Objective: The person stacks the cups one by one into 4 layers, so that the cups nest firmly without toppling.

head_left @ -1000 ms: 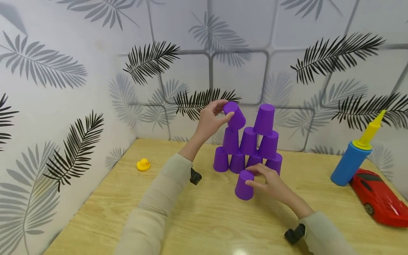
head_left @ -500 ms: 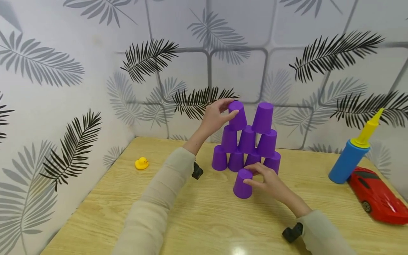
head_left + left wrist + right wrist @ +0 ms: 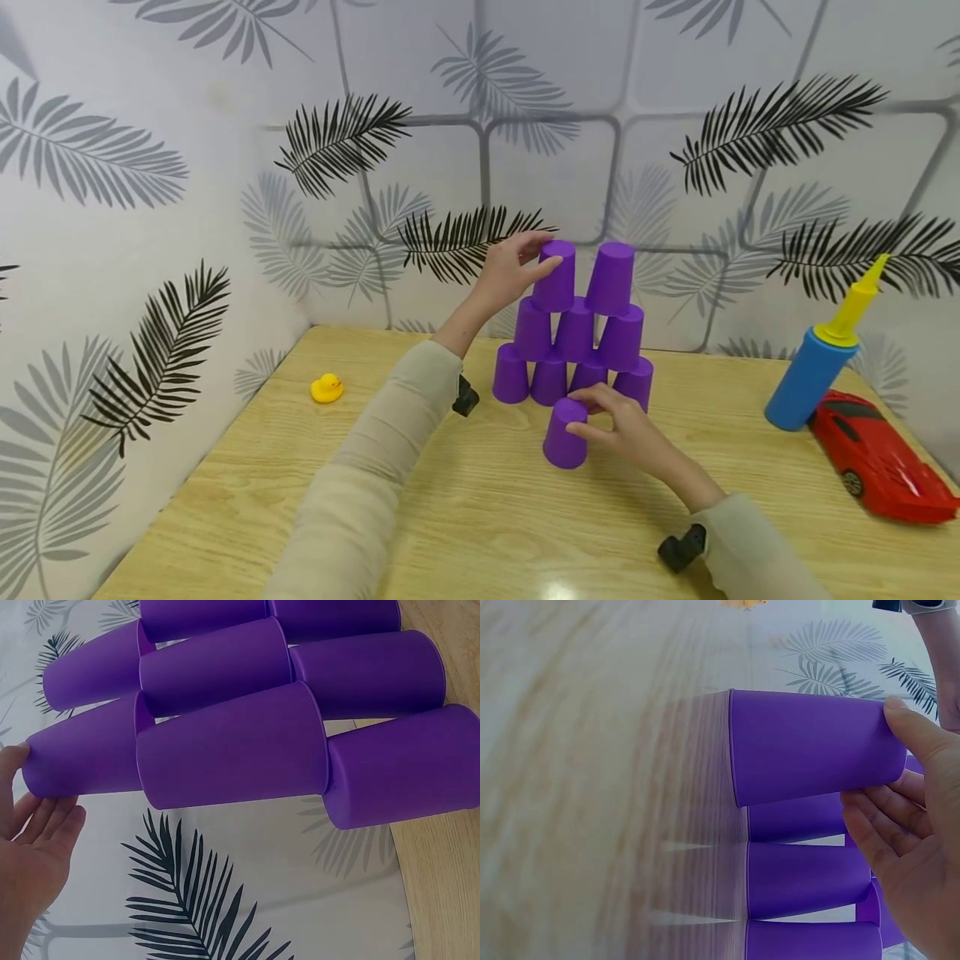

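Note:
Purple upside-down cups form a stacked tower: several in the bottom row, three in the middle row (image 3: 574, 329), two on top. My left hand (image 3: 506, 271) pinches the base end of the top-left cup (image 3: 555, 287), which stands upright over the middle row. In the left wrist view, thumb and fingers lie at that cup's (image 3: 86, 754) narrow end. My right hand (image 3: 637, 433) holds a separate upside-down cup (image 3: 562, 442) in front of the tower. The right wrist view has this cup (image 3: 810, 746) with its rim at the tabletop, thumb and fingers around its narrow end.
On the wooden table (image 3: 450, 525), a yellow rubber duck (image 3: 327, 388) sits at the left. To the right, a blue and yellow hand pump (image 3: 806, 379) stands by a red toy car (image 3: 877, 458). A leaf-patterned wall (image 3: 562, 183) rises close behind the tower.
The top-left cup was tilted in my left hand; it has moved right and come upright on the middle row. My right hand and its cup have stayed in place.

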The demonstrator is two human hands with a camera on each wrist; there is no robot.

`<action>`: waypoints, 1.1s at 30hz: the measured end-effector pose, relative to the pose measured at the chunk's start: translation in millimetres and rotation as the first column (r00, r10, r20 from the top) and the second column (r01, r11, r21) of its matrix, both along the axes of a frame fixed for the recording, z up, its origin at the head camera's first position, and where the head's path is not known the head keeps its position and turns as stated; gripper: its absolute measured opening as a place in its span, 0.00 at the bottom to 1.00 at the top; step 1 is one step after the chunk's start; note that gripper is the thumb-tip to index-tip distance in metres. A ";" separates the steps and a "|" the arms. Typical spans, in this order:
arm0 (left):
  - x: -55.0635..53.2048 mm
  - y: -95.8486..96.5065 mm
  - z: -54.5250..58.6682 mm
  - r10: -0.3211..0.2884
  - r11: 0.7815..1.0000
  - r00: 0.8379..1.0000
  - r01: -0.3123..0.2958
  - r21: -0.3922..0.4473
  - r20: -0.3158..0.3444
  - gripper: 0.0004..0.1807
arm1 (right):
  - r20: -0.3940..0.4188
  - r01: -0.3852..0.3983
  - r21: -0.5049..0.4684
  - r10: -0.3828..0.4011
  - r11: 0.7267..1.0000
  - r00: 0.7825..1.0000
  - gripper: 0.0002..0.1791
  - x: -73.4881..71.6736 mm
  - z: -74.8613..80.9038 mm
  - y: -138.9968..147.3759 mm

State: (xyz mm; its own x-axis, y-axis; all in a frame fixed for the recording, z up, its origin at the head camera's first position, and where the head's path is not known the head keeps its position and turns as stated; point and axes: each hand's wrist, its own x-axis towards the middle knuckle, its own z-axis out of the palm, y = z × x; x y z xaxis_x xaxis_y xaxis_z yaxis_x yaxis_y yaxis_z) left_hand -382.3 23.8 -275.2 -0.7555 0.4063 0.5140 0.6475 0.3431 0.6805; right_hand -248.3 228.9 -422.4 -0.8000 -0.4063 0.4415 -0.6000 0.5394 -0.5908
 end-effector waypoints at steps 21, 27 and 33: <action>0.2 -2.9 -4.8 0.010 1.000 1.000 -0.010 -0.001 0.009 0.26 | -0.083 -0.018 -0.005 0.017 1.000 0.996 0.20 0.1 -2.7 0.0; 1.7 -12.1 -14.7 0.035 0.998 0.998 -0.039 0.053 0.061 0.27 | -0.159 -0.028 0.012 0.029 1.000 0.987 0.21 3.8 -5.9 3.4; 4.3 -32.8 -41.6 0.051 0.993 0.991 -0.064 0.103 0.122 0.26 | -0.153 -0.024 0.018 0.026 1.000 0.988 0.21 12.2 -4.7 11.4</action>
